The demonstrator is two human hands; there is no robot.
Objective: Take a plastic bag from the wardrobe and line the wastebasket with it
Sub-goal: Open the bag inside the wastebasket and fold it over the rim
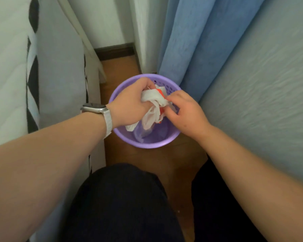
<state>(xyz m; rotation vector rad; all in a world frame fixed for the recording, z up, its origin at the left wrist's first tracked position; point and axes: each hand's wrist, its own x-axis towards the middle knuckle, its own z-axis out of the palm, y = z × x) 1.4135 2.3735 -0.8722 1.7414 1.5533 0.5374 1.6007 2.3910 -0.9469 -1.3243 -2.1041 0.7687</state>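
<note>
1. Fingers of the left hand (pixel 129 103) curl round the crumpled white plastic bag (pixel 153 109).
2. Right hand (pixel 184 110) pinches the bag's edge.
3. Bag hangs over the purple wastebasket (pixel 147 144) on the wooden floor (pixel 147 158).

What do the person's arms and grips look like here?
The left forearm and right forearm are bare, with no sleeves in view. The left grip and right grip wear no gloves and no visible rings. The left wrist carries a smartwatch with a silver rectangular case, dark screen and white strap.
</note>
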